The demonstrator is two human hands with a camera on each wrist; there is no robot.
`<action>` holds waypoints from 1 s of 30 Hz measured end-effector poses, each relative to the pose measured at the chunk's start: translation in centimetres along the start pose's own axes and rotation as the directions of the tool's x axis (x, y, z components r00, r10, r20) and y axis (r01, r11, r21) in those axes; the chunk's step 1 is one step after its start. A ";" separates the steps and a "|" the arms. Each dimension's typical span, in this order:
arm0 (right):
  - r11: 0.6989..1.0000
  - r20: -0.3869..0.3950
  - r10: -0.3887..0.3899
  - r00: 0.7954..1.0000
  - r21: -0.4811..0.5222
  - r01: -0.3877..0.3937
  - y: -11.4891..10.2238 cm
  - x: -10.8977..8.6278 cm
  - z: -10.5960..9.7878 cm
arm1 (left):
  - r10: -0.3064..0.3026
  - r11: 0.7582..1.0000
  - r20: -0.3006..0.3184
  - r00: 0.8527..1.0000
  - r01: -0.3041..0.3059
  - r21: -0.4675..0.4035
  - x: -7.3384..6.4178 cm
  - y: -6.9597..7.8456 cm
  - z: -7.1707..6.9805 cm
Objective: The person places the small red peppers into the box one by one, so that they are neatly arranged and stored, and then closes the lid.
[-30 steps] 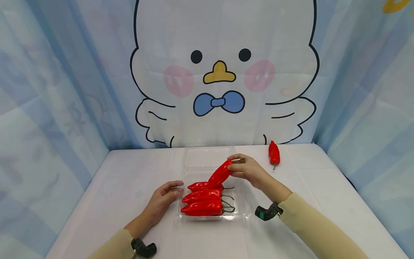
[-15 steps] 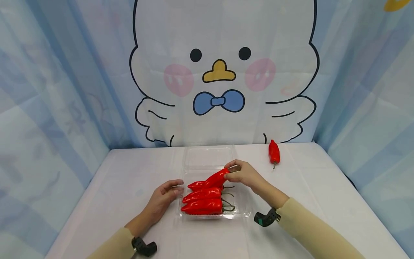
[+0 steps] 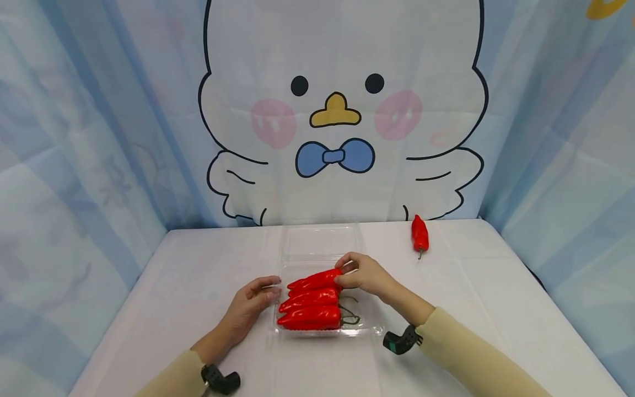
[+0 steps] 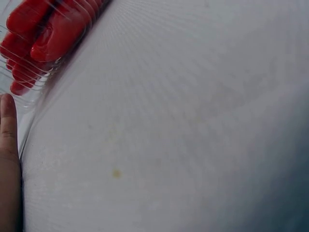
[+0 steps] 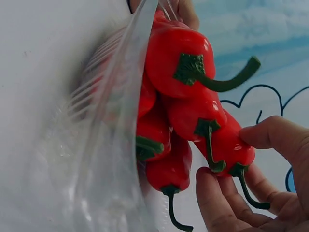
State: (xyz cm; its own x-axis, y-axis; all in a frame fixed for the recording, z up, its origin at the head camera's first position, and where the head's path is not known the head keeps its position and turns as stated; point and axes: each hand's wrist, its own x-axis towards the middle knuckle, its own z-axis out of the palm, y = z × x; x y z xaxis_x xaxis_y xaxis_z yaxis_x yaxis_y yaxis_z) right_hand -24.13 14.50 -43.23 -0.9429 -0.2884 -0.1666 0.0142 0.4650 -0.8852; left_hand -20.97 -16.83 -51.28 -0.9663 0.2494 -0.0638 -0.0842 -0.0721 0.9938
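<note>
A clear plastic clamshell box (image 3: 369,330) lies with its lid folded back on the white table. Several red peppers with green stems are inside, stacked in layers; the front pepper (image 3: 312,318) points its tip left. My right hand (image 3: 364,274) pinches another red pepper (image 3: 315,279) near its stem end, at the back of the top row. In the right wrist view, thumb and fingers lie on both sides of that pepper (image 5: 231,142). My left hand (image 3: 250,304) rests at the box's left side, fingers extended towards its edge. The left wrist view shows one finger (image 4: 7,125) beside the box.
One more red pepper (image 3: 420,234) lies near the table's back edge, right of the open lid (image 3: 321,241). A curtain (image 3: 342,190) with a cartoon bird hangs directly behind the table. Each wrist wears a black camera.
My right hand has lowered the pepper and moved slightly left and towards me. From a steep tilt, the pepper has come down nearly flat along the others. The left hand stays put.
</note>
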 end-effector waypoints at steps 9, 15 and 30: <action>0.999 0.011 -0.036 0.999 -0.011 0.037 0.1 0.1 1.1 | 0.010 1.000 -0.001 1.000 -0.010 0.004 0.0 0.0 0.0; 0.990 0.009 -0.071 0.997 -0.122 0.072 -0.1 0.1 1.7 | -0.001 1.000 -0.010 1.000 0.000 -0.002 0.0 0.0 0.1; 0.973 -0.059 -0.132 0.990 -0.200 0.118 -0.2 0.1 1.4 | 0.005 1.000 -0.017 1.000 -0.005 0.007 -0.1 0.1 0.2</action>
State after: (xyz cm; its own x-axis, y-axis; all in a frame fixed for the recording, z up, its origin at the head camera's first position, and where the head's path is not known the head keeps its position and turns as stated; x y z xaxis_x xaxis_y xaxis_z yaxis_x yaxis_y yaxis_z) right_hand -23.77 13.17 -43.72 -0.9544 -0.2977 -0.0227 -0.1639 0.5858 -0.7938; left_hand -20.87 -16.64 -51.13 -0.9706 0.2330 -0.0599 -0.0774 -0.0666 0.9948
